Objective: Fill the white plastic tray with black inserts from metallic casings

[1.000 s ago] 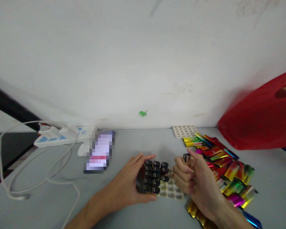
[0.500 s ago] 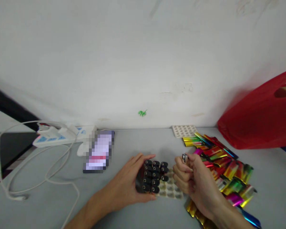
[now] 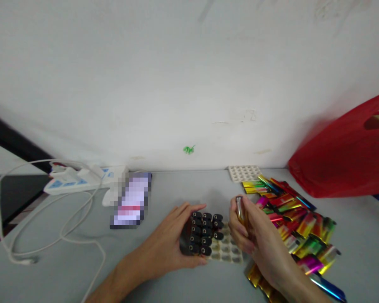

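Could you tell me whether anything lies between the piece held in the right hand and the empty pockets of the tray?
Nothing visible does. The right hand holds a shiny piece just above the tray, whose bare pockets lie open beside the black caps; the left hand rests at the tray's other side.

A pale grey table (image 3: pixel 66 269) butts against a scuffed white wall (image 3: pixel 177 84), a small green mark (image 3: pixel 188 149) just above the tabletop.

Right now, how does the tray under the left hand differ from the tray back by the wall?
The near tray lies under the left hand and is partly filled with upright black caps; the far tray sits untouched with every visible pocket empty. The near tray looks clear or beige, the far tray white. Both are flat grids of small pockets on the grey table.
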The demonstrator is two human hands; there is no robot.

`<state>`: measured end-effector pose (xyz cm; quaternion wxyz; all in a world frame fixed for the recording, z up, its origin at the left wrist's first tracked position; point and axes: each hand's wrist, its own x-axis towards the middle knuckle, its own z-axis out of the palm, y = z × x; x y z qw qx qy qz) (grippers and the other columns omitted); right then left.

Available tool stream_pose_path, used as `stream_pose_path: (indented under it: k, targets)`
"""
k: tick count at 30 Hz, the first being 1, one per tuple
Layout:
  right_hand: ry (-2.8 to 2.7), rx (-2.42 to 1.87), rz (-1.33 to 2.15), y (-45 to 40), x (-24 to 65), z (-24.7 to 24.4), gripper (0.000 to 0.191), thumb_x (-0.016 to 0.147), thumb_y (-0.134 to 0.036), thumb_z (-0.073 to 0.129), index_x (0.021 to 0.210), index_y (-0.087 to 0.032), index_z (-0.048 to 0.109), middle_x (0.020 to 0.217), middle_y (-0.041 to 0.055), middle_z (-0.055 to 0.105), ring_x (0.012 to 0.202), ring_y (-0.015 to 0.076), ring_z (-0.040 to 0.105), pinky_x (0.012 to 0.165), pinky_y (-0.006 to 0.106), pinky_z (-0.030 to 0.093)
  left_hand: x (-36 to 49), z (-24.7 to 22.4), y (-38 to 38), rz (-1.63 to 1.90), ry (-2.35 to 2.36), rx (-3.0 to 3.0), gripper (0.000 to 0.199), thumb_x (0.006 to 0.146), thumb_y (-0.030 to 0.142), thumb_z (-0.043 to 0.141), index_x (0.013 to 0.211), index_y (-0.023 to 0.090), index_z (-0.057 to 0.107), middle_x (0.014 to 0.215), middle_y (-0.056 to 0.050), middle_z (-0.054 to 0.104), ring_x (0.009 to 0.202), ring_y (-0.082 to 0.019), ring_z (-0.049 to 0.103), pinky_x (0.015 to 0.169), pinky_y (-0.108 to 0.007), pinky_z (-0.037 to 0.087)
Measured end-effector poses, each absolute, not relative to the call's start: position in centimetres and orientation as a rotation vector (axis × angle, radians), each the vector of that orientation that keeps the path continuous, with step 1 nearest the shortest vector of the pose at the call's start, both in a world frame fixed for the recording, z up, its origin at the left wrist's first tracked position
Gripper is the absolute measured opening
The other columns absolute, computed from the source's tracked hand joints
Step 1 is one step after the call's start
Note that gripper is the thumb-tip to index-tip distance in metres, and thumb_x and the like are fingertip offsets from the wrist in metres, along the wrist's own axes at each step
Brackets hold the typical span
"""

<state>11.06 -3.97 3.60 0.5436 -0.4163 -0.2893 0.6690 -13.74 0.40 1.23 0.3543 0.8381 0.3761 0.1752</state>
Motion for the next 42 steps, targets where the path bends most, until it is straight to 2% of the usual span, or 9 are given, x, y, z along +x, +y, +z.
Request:
stream_pose_path:
  k: [4,6,12,17,23,27,31,38,42]
  targets:
    - [-0.85,-1.045,1.442,-3.9,11.0,3.7,0.052,0.106,-0.065,0.065,0.08,-0.02,0.069,0.064,-0.0019,0.056,0.06,0.0135,0.049,0.063,0.025,0.043,-13.7,1.2,0.4,0.45,0.975,2.169,0.109,0.079,0.044,0.104,0.167,0.039,0.041,0.157,-0.008,0.06,0.149,-0.039,0.056,0.125,-0.052,0.047]
    - [-0.866,-1.094,1.383,-3.9,11.1,3.6,0.05,0.103,-0.066,0.07,0.084,-0.02,0.075,0.074,0.0005,0.061,0.073,0.0162,0.055,0.071,0.026,0.045,-13.8,1.1,0.4,0.451,0.971,2.173,0.11,0.078,0.047,0.104,0.167,0.038,0.041,0.161,-0.009,0.059,0.152,-0.04,0.052,0.128,-0.054,0.044]
    - [-0.786,-1.135,1.42,-4.1,11.3,3.4,0.047,0.096,-0.069,0.078,0.097,-0.022,0.082,0.076,-0.0005,0.059,0.075,0.0175,0.052,0.068,0.027,0.043,-14.0,0.9,0.4,0.466,0.973,2.173,0.11,0.079,0.05,0.103,0.168,0.039,0.041,0.163,-0.009,0.059,0.152,-0.039,0.054,0.127,-0.053,0.046]
    - [-0.937,-1.099,1.427,-4.1,11.5,3.3,0.041,0.099,-0.063,0.078,0.1,-0.024,0.087,0.085,0.0015,0.068,0.077,0.0165,0.054,0.069,0.027,0.043,-13.9,0.9,0.4,0.48,0.964,2.184,0.11,0.079,0.05,0.103,0.169,0.04,0.041,0.163,-0.007,0.059,0.153,-0.039,0.053,0.128,-0.052,0.046]
    - [-1.264,-1.059,1.489,-4.5,12.5,3.4,0.044,0.101,-0.062,0.075,0.093,-0.022,0.09,0.07,0.0006,0.063,0.061,0.014,0.049,0.057,0.028,0.035,-13.9,1.2,0.4,0.453,0.986,2.164,0.109,0.077,0.051,0.104,0.168,0.036,0.044,0.162,-0.01,0.059,0.15,-0.04,0.055,0.128,-0.055,0.045]
    - [-1.573,-1.133,1.209,-4.7,12.5,4.5,0.027,0.099,-0.05,0.084,0.106,-0.026,0.093,0.074,0.0012,0.067,0.066,0.0152,0.054,0.06,0.029,0.037,-13.9,1.3,0.3,0.469,0.982,2.139,0.107,0.078,0.047,0.104,0.166,0.037,0.045,0.159,-0.01,0.06,0.147,-0.039,0.058,0.124,-0.052,0.049]
    - [-1.852,-1.092,0.998,-4.4,12.4,5.1,0.024,0.104,-0.045,0.08,0.119,-0.03,0.092,0.077,0.0014,0.071,0.066,0.0162,0.058,0.061,0.03,0.04,-14.0,1.1,0.3,0.48,0.964,2.149,0.108,0.079,0.045,0.104,0.167,0.038,0.043,0.165,-0.009,0.056,0.153,-0.039,0.053,0.128,-0.053,0.046]
    - [-1.889,-1.093,0.939,-4.4,12.6,4.2,0.024,0.099,-0.042,0.086,0.119,-0.03,0.089,0.076,-0.0002,0.073,0.065,0.0167,0.063,0.064,0.03,0.045,-14.1,1.0,0.4,0.484,0.948,2.153,0.109,0.079,0.047,0.104,0.168,0.038,0.042,0.165,-0.011,0.055,0.154,-0.041,0.051,0.13,-0.056,0.042]
    - [-1.794,-1.143,1.003,-4.6,12.7,3.9,0.015,0.096,-0.036,0.089,0.105,-0.026,0.084,0.074,-0.0026,0.07,0.064,0.016,0.062,0.063,0.029,0.046,-13.8,1.4,0.4,0.463,0.961,2.144,0.106,0.08,0.044,0.103,0.167,0.035,0.044,0.155,-0.011,0.06,0.146,-0.039,0.057,0.125,-0.054,0.047]
